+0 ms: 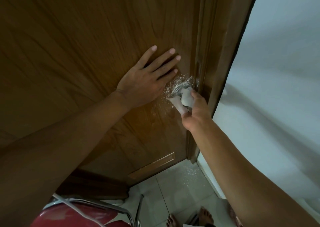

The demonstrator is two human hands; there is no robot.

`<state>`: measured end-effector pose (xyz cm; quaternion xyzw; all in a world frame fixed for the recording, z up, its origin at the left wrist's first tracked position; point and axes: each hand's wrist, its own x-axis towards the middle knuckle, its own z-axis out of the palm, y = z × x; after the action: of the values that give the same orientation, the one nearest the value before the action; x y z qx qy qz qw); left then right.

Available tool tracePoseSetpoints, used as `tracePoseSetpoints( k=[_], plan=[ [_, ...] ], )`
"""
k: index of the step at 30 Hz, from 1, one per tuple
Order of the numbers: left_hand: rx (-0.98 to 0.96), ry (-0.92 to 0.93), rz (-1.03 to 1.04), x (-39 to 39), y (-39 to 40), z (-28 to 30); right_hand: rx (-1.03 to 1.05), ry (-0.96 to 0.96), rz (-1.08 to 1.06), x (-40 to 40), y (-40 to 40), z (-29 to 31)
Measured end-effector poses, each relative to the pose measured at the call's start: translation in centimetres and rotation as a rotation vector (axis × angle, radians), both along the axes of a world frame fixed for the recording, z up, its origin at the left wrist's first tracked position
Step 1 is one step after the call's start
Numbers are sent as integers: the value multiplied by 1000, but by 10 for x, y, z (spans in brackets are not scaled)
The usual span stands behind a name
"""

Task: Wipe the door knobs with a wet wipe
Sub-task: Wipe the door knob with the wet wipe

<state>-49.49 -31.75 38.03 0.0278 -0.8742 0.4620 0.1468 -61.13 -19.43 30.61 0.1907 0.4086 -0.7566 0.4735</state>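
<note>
Right now your view is filled mostly by the brown wooden door (78, 53), its grain running across the frame, with the door frame (223, 70) along its right edge and a pale grey-white wall (277, 88) beyond that. Below, you can see light floor tiles (181, 192) with white specks scattered near the bottom corner of the door, a chair (86, 213) with a red seat and a chrome tube frame at the lower left, and your bare feet (206, 215) at the bottom edge. Your left hand (147, 77) lies flat on the door with its fingers spread and straight, gripping nothing, just left of the knob. Your right hand (195, 109) reaches in from the lower right and is closed around a crumpled white wet wipe (185, 99), pressing it against the door knob (181, 88). That knob sits close to the door's right edge, near the frame, and only part of its silvery metal shows above and to the left of the wipe; the rest is covered by the wipe and your fingers. White flecks are spattered on the wood around the knob, mostly to its upper left and below it
</note>
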Motion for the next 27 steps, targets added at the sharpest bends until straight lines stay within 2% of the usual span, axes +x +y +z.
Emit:
tracePoseSetpoints(
  k=[2,7,8,9,10,11,13,14,16,18,21,23,25,27],
  plan=[
    [4,8,-7,0,0,-1,62,113,8,1,-1,-6],
    [9,0,-1,-1,-1,-1,307,933,-2,19,10,-10],
    [13,-1,-1,-1,-1,-1,327,1060,8,20,11,-16],
    [17,1,-1,0,-1,-2,342,1110,25,21,12,-19],
    [20,4,-2,0,-1,-2,338,1073,35,19,13,-20],
    [22,8,-5,-1,-1,-2,299,900,39,16,12,-18],
    [21,9,-9,-1,0,-2,69,390,74,8,9,-9],
    [19,6,-9,-1,0,-2,-54,214,84,4,10,-3],
    [18,4,-6,-1,-1,-2,-124,80,66,1,7,-2],
    [11,13,-9,0,-1,-2,-25,88,13,5,2,-2],
    [21,11,-18,-1,0,-1,180,416,-28,13,-1,-2],
    [20,9,-17,-1,0,-1,231,560,-48,19,-2,-1],
    [9,7,-9,0,-1,-1,236,562,-57,19,-4,-3],
    [16,9,-11,0,0,-1,196,380,-35,13,-4,-3]
  ],
)
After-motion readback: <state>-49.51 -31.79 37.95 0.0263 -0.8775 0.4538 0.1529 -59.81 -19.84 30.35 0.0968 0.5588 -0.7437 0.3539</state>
